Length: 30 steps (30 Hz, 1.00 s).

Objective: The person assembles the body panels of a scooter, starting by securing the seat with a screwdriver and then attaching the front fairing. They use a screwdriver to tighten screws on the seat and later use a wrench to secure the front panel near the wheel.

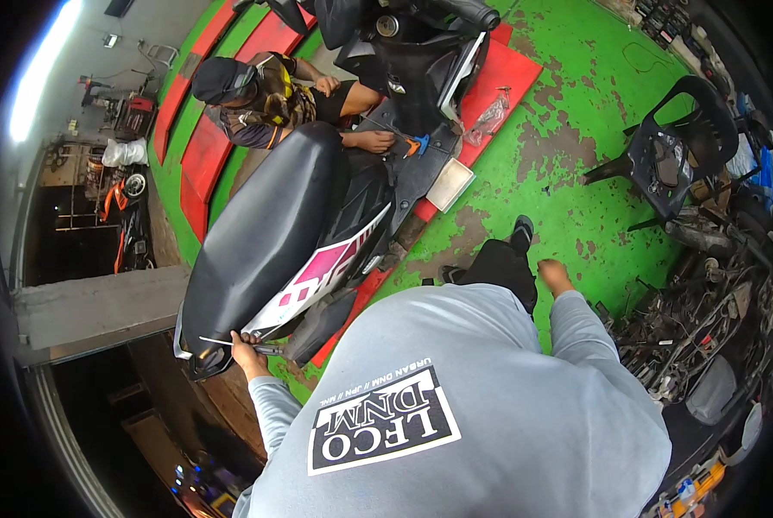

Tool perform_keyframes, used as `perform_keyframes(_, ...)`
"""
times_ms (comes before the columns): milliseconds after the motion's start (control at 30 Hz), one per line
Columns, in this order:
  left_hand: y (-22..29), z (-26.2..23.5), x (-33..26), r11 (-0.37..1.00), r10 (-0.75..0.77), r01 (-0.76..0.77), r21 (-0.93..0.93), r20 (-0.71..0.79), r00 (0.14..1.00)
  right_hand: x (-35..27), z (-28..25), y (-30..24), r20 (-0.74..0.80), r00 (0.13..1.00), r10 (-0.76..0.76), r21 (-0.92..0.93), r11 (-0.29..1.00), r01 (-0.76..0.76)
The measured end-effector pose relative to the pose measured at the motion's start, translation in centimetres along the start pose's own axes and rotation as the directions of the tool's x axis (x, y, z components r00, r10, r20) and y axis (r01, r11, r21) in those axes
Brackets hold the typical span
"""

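I'd keep that slim metal rod [215,341] your left hand [243,352] is gripping off the scooter's [317,211] paint; can't tell if the right hand [555,276] holds anything.

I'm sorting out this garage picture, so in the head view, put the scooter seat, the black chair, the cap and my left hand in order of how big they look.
1. Scooter seat
2. Black chair
3. Cap
4. Your left hand
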<state>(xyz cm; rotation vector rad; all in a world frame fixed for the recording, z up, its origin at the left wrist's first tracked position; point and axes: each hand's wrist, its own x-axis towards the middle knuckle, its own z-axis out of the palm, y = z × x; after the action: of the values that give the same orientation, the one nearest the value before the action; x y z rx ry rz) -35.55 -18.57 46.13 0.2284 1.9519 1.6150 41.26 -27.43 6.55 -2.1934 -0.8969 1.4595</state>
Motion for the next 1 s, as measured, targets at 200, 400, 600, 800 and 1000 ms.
perform_keyframes(200, 0.0, -1.0, -0.6, 0.997, 0.048, -0.049, 0.055, 0.028, 0.998, -5.5, -3.6, 0.4, -0.001, 0.958, 0.287, 0.145, 0.948, -0.284)
perform_keyframes(400, -7.6, 1.9, -6.4, 0.971, -0.233, 0.215, 0.101, 0.231, 0.945, -4.9, -10.1, 3.9, -0.314, 0.942, 0.116, -0.1, 0.983, -0.154)
perform_keyframes(600, -12.4, 13.1, -15.4, 0.936, -0.348, 0.253, 0.246, 0.534, 0.771, -2.3, -13.8, -14.6, -0.314, 0.947, -0.062, -0.009, 0.998, 0.062)
perform_keyframes(800, -12.4, 32.0, -27.2, 0.955, -0.213, -0.082, 0.284, 0.854, 0.475, -3.4, -16.2, -35.8, 0.3, 0.798, -0.523, 0.069, 0.846, 0.528)
perform_keyframes(1000, -7.8, 51.3, -43.5, 0.907, -0.228, -0.371, 0.199, 0.973, -0.038, -3.5, -21.5, -39.6, 0.538, 0.397, -0.744, 0.186, 0.564, 0.805)
